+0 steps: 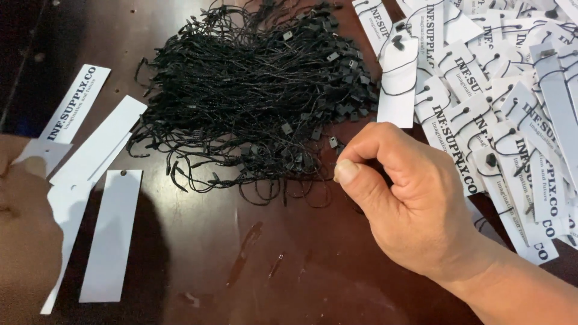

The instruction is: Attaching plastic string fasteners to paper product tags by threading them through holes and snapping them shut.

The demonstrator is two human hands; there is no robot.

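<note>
A tangled heap of black hang-tag strings [259,96] with small plastic locks lies at the top middle of the dark wooden table [253,259]. My right hand [409,204] hovers at the heap's lower right edge, thumb and fingers pinched together; whether a string is between them cannot be seen. My left hand [24,235] is at the left edge, holding a white paper tag [63,204] by its upper end. Loose white rectangular tags [111,235] lie beside that hand.
A big pile of white printed tags with strings attached [494,108] covers the right side of the table. Two more white tags [96,138] lie at the upper left. Some glossy smears mark the wood near the front.
</note>
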